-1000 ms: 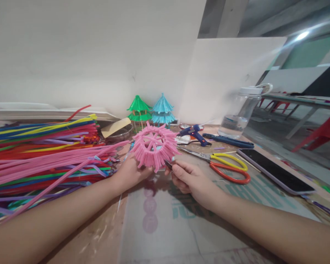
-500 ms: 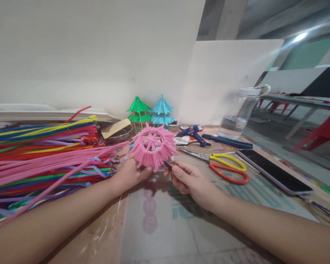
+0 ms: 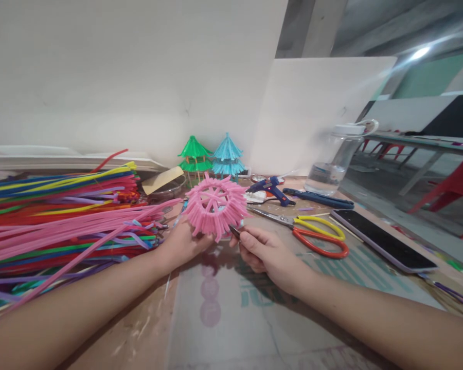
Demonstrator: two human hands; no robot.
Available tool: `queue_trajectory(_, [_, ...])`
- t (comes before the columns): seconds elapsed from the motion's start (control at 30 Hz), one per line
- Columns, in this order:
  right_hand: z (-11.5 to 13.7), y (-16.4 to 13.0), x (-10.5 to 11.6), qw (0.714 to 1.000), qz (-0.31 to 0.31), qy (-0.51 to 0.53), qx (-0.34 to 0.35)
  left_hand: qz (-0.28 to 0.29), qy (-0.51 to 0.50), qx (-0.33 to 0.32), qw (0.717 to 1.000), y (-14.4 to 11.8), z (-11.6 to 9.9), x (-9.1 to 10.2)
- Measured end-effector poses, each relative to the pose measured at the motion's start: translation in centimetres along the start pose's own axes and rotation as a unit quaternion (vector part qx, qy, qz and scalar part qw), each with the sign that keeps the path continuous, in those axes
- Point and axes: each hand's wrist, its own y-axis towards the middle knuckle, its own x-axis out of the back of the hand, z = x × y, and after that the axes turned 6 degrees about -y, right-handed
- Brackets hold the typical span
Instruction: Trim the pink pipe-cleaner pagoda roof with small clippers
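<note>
A pink pipe-cleaner ring [image 3: 216, 226], with short stubs all round its edge and spokes crossing its middle, is held up by my left hand [image 3: 187, 240]. That hand is closed beneath it, with the fingers partly hidden behind the pink fringe. In my right hand [image 3: 262, 249], thumb and fingers pinch a slim dark-tipped tool [image 3: 235, 232], most of it covered by the hand. Its tip meets the lower right edge of the fringe; whether it grips a stub I cannot tell. Behind stand a green pipe-cleaner pavilion roof [image 3: 194, 149] and a blue one [image 3: 227, 154].
Bundles of coloured pipe cleaners [image 3: 81, 221] fill the left side. To the right lie scissors [image 3: 320, 236], a blue glue gun [image 3: 272, 190], a dark blue utility knife [image 3: 318, 198] and a phone [image 3: 384, 239]. A water bottle [image 3: 332, 162] stands behind them.
Almost nothing differs. The pink ring and both hands keep their places, with only a very slight shift of the view.
</note>
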Motion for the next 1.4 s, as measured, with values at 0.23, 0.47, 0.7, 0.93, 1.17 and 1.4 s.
queue_trajectory(0.23, [0.05,-0.10,0.04,1.000,0.003,0.005,0.002,0.009,-0.005,-0.006,1.000,0.08,-0.24,0.11])
queue_trajectory(0.47, [0.12,-0.11,-0.01,1.000,-0.008,-0.023,-0.007,-0.006,-0.002,-0.023,1.000,0.13,-0.39,0.11])
queue_trajectory(0.7, [0.12,-0.19,0.00,0.999,0.006,-0.025,0.020,-0.017,-0.002,-0.034,0.999,0.15,-0.42,-0.02])
queue_trajectory(0.93, [0.22,-0.23,0.00,1.000,-0.002,-0.028,0.011,0.003,0.002,0.004,1.000,-0.03,-0.13,-0.09])
queue_trajectory(1.17, [0.13,-0.11,0.04,1.000,-0.005,-0.029,0.003,0.000,0.011,0.005,1.000,-0.07,0.31,-0.14])
queue_trajectory(1.4, [0.15,-0.14,0.04,1.000,0.000,-0.013,0.001,0.010,0.004,0.006,1.000,0.01,0.04,-0.06])
